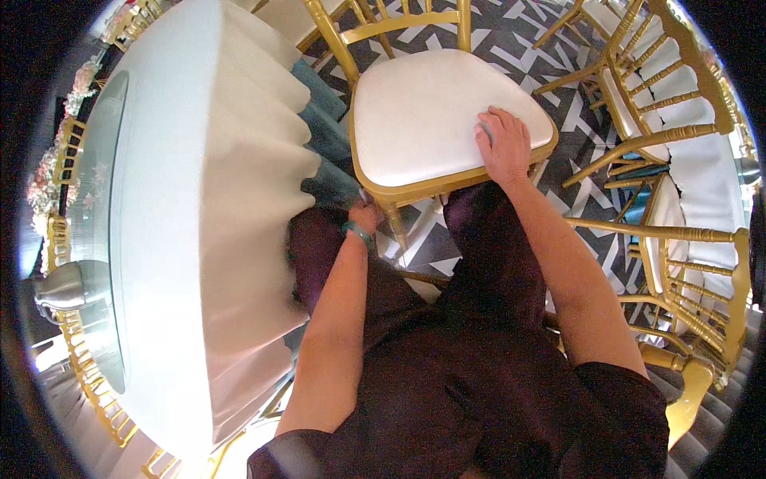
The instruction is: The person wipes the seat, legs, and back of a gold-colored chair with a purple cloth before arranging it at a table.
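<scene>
A gold chair [375,191] with a white padded seat [439,112] stands in front of me, between my knees and the table side. My right hand [504,148] lies on the right part of the seat, fingers stretched out and palm down. Low beside the chair's front left leg [395,227] is my left hand [365,214], with a green bangle [357,232] at its wrist. Its fingers are curled, and a small pale bit shows at their tips; what it is I cannot make out.
On the left, a round table with a white tablecloth [239,199] carries a glass turntable [104,207] and a metal vessel [72,286]. Teal cloth [327,180] hangs beneath. Several gold chairs [702,231] stand at right on the black-and-white patterned floor [578,120].
</scene>
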